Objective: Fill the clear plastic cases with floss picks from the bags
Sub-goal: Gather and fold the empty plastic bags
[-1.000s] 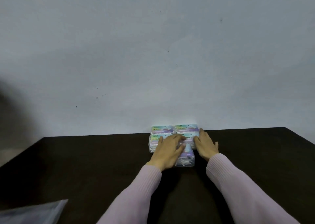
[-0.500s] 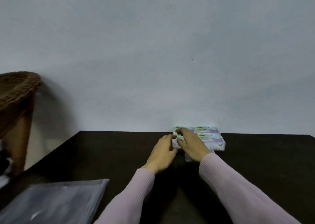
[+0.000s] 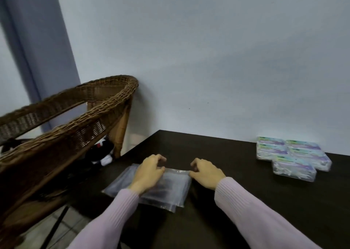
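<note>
Pinching the bags' [image 3: 166,188] far edge, both hands' fingers [image 3: 161,168].

A dark table [image 3: 236,201] stands against the pale wall. A stack of clear plastic bags [image 3: 170,190] lies flat near its left edge. Well apart, at the far right by the wall, five filled cases [image 3: 291,158] sit packed together.
</note>
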